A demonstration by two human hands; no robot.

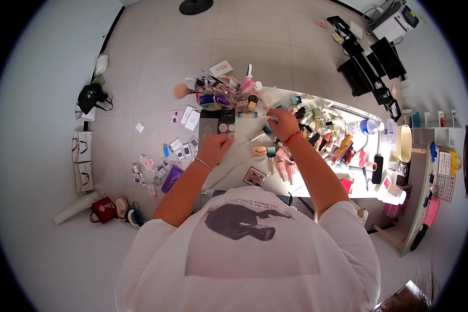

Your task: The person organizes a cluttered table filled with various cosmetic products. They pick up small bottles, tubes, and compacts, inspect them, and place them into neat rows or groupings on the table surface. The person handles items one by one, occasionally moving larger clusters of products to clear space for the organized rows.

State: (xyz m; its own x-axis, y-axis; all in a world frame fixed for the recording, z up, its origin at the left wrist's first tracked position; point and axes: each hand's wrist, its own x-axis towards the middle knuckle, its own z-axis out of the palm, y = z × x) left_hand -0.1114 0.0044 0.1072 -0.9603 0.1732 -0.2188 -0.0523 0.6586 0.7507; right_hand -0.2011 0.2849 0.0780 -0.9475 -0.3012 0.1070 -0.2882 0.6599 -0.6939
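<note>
Left hand: The person's left hand (217, 148), fingers curled narrow, is at the near side of a few small round pots (223, 127); whether it grips one, I cannot tell.
Right hand: The right hand (283, 125), fingers bunched narrow, is over the middle of the worktop (231, 169), with a small pale item (268, 118) at its fingertips; whether that is held is unclear.
Round pots: Grouped close together on the worktop, just right of a flat dark case (209, 126).
Settled so far: By my judgement, only a little looks ordered: the pots clustered by the case, and the makeup brushes gathered beyond them, a large powder brush (181, 91) jutting left.
Left to settle: Most of it, it seems. Bottles and tubes lie in a brightly lit jumble on the right, around a clear plastic bottle (354, 127) with a blue cap; a yellow basket (402, 143) is at the far right.
Floor, left: Small cards and packets are scattered near a purple pouch (172, 178).
</note>
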